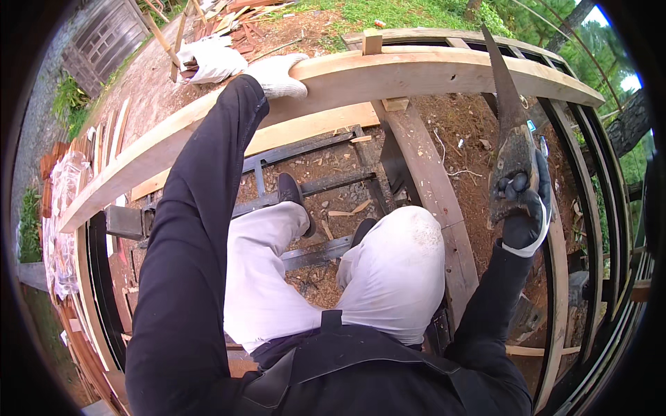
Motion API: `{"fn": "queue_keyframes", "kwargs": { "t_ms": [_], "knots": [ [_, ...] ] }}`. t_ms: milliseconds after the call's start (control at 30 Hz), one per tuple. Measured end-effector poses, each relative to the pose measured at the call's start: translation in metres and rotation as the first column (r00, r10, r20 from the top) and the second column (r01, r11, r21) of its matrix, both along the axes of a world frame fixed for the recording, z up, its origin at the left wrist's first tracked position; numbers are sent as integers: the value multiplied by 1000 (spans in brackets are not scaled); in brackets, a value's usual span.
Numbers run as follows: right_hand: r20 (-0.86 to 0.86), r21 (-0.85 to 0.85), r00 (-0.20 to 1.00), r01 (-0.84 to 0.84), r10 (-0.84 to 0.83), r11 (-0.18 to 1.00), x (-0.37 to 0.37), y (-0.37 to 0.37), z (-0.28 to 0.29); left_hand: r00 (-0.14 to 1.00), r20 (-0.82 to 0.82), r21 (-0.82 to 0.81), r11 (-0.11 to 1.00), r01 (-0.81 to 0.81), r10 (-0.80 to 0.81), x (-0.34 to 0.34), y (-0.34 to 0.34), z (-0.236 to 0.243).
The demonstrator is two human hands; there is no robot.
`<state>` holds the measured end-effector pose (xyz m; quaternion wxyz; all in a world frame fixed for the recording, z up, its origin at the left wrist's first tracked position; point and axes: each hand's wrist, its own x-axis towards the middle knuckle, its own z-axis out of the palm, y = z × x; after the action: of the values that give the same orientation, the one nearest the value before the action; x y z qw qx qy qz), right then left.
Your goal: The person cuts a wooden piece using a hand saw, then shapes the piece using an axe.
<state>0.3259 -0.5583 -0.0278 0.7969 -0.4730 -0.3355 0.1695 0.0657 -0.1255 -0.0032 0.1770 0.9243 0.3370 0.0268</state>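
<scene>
A long pale wooden beam [409,71] runs across in front of me. My left hand [276,75], in a white glove, is clasped over its top edge left of centre, and the far fingers are partly hidden. Away to the right, my right hand [527,191] in a dark glove is closed around the worn wooden handle [510,156] of a handsaw. The saw's dark blade [505,87] points up and away, its tip rising past the far side of the beam. The blade overlaps the beam in view; whether they touch I cannot tell.
A short wood block [372,44] stands behind the beam. A wide plank [433,184] slants beneath it, right of my knees. Dark metal frame bars [326,184] cross the dirt by my shoes. Slatted framing [590,166] stands right, stacked boards [76,333] left.
</scene>
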Motion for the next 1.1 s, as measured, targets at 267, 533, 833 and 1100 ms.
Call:
{"fn": "queue_keyframes", "kwargs": {
  "t_ms": [267,533,833,1100],
  "knots": [
    [552,-198,798,408,-242,891,-80,-47,29,999,13,139,989,-50,49,-9,-12,-1],
    [651,-144,663,587,-371,797,-165,-94,69,996,8,395,915,-86,90,3,-59,16],
    [848,-292,528,403,40,867,-180,-70,33,978,109,247,949,-198,176,-20,-68,21],
    [938,-311,262,338,229,888,-152,30,-31,971,133,240,944,-228,201,-29,-44,-3]
  ]
}}
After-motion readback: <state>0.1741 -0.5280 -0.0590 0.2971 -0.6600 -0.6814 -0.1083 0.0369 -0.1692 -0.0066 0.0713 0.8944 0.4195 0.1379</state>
